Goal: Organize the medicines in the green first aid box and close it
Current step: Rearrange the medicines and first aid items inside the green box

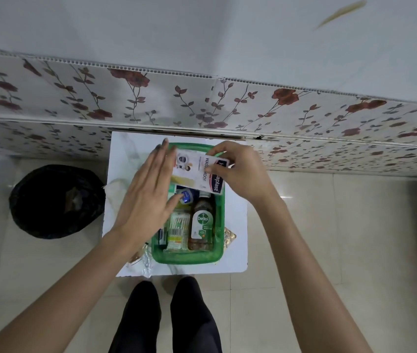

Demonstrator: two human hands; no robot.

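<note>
The green first aid box [187,257] stands open on a small white table [235,250]. Inside lie a brown Dettol bottle [201,222], a pack of cotton buds [178,229] and a small blue-capped jar [186,195]. My right hand [240,169] pinches a white plaster packet [197,171] over the far end of the box. My left hand [148,189] is flat with fingers together, its edge against the packet's left side, covering the box's left part. No lid is visible.
A pill strip [229,238] lies on the table right of the box, foil wrappers [146,261] at its near left corner. A black-lined bin [57,200] stands on the floor to the left. A floral-papered wall [202,105] is behind the table.
</note>
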